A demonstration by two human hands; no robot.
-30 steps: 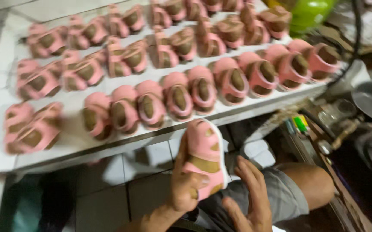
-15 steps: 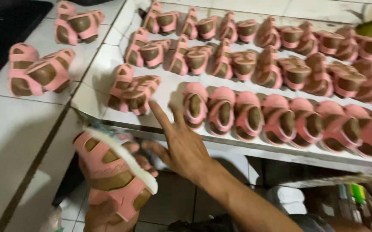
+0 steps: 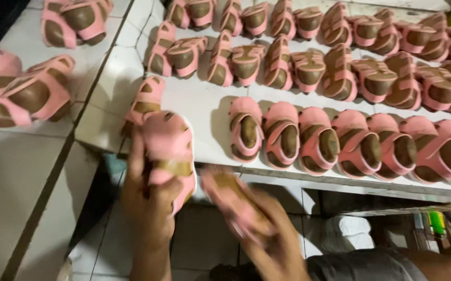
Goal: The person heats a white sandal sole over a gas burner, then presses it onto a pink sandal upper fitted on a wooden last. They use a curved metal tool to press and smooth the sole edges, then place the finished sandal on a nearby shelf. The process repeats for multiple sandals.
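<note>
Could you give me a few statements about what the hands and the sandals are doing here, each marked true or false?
1. The left hand grips a pink sandal. True.
2. The right hand is empty. False: it holds a second pink sandal, blurred in the picture.
3. Sandals stand in rows on the white shelf. True.
4. The sandals on the shelf are blue with white insoles. False: they are pink with brown insoles.
5. The front row of sandals fills the shelf edge up to the left corner. False: a bare stretch lies between that row and a single sandal near the corner.
</note>
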